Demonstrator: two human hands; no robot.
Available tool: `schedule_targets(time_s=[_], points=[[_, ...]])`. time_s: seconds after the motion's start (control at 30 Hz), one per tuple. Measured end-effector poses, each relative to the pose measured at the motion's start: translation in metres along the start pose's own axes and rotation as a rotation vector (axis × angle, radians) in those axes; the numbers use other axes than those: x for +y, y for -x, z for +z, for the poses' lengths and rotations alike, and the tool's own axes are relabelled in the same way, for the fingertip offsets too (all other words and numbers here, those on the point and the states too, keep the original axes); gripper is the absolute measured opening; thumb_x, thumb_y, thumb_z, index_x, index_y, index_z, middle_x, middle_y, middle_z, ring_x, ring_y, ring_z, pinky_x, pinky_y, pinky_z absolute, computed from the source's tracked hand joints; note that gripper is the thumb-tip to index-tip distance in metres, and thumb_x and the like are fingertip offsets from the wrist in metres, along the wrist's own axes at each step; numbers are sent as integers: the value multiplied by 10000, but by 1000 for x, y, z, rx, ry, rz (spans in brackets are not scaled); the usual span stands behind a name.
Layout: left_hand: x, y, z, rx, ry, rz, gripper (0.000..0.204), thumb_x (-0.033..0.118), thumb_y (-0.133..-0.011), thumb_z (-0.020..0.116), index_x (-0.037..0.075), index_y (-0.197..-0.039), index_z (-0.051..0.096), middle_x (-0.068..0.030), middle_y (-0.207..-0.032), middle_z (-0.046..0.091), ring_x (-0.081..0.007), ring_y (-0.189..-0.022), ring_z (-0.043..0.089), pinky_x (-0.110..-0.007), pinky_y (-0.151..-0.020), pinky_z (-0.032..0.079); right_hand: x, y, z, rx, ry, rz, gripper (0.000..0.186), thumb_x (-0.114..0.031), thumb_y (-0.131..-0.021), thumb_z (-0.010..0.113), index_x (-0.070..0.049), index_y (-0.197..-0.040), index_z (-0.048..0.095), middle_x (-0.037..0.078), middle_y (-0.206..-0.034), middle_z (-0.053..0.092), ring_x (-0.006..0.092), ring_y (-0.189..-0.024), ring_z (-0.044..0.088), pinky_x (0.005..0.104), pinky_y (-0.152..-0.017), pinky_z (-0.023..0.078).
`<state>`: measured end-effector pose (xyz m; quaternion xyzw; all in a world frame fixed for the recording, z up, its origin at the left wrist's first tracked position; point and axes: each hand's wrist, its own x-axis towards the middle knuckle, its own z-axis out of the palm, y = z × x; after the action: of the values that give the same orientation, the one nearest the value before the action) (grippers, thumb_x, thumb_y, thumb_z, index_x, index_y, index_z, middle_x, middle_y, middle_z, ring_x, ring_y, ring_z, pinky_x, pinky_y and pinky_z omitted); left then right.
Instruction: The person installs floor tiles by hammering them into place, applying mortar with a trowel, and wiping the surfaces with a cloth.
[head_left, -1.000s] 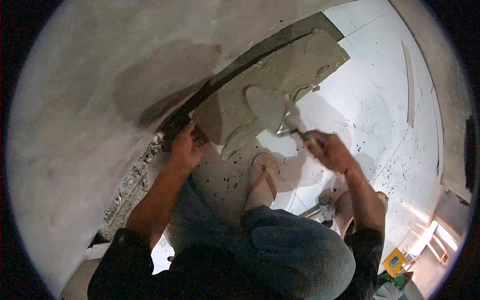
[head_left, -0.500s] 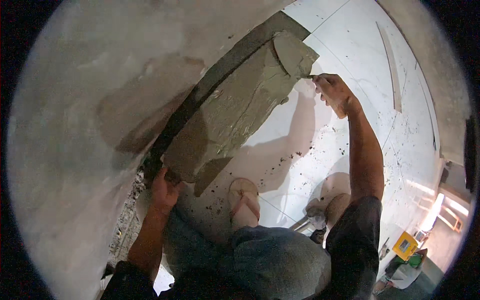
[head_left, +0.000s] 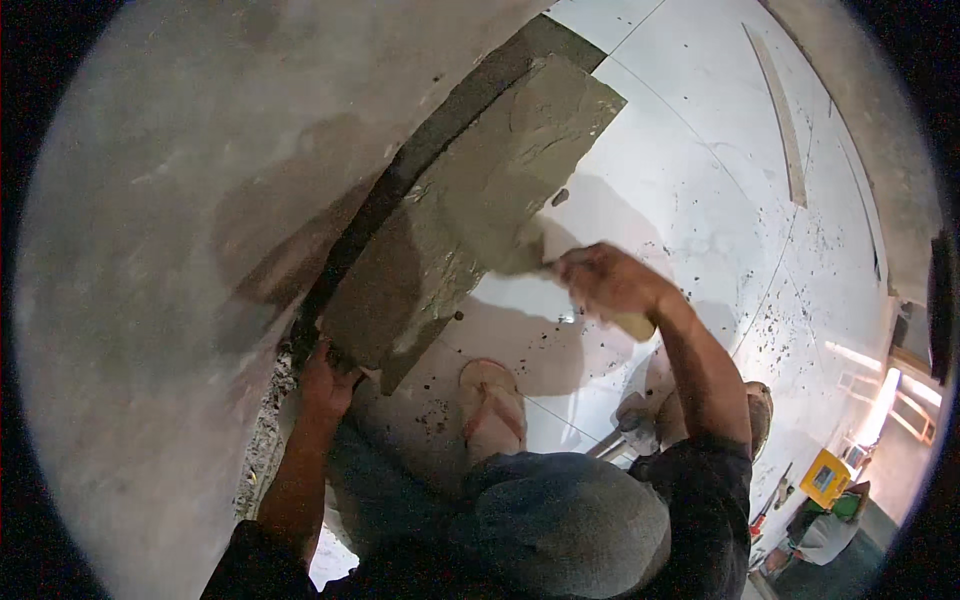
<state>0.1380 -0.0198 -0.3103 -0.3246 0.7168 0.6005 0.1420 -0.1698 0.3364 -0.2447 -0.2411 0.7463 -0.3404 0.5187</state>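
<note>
A slab [head_left: 437,215] coated in grey mortar lies slantwise beside the foot of the wall [head_left: 190,220], its long axis running from the lower left, near the person, to the upper right, away from them. Its mortared face is turned up, and a dark strip [head_left: 452,125] runs alongside it between slab and wall, nearly parallel to that axis. Pale floor tiles [head_left: 690,240] show along its other long side. The left hand [head_left: 326,385] grasps the slab at its near, lower-left end; some of its fingers are lost in shadow and behind the edge. The right hand [head_left: 607,280] is closed around the handle of a trowel [head_left: 515,250], whose blade is blurred and lies over the slab's right-hand long edge, about midway along. The trowel points up and to the left, toward the wall, its long axis crossing the slab's; the yellowish butt of the handle juts out at the lower right of the fist. Whether the blade touches the mortar cannot be told. A small dark clump [head_left: 560,197] sits just beside the slab's edge, and a sandaled foot [head_left: 490,400] rests on the floor near its lower end.
</note>
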Motion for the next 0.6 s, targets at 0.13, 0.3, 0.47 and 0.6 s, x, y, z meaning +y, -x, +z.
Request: schedule_targets(time_s=[0.13,0.3,0.47,0.6], points=[[4,6,0,-21,-37,-48,572,321,-1000,421,42,-1456,217,-145,-1499,243,-318,-1380,261,-492,-1119,256,-18,-5,21,56,55,-57,303,-255,-956,487,-42,-1130,614,89,-834,646,136,-638,596,298,-545,532],[0,-1,2,0,-287,44,563,319,-1004,403,46,-1459,214,-133,-1487,278,-308,-1372,275,-491,-1111,266,0,-29,-60,252,-23,73,420,-116,-845,561,-37,-1255,510,86,-843,621,132,-613,604,283,-463,528],[-10,-7,18,304,942,-397,522,302,-1004,404,55,-1443,268,-120,-1457,323,-298,-1302,364,-477,-1044,331,6,-69,-122,334,-59,175,269,-201,-935,515,-4,-1115,547,75,-797,611,111,-552,565,257,-423,500],[-25,-4,22,152,447,-86,479,299,-1003,403,69,-1416,326,-110,-1415,377,-290,-1237,422,-471,-989,376,1,-79,-136,321,-241,278,270,-267,-941,528,-35,-1078,558,50,-751,585,107,-513,530,253,-385,448]])
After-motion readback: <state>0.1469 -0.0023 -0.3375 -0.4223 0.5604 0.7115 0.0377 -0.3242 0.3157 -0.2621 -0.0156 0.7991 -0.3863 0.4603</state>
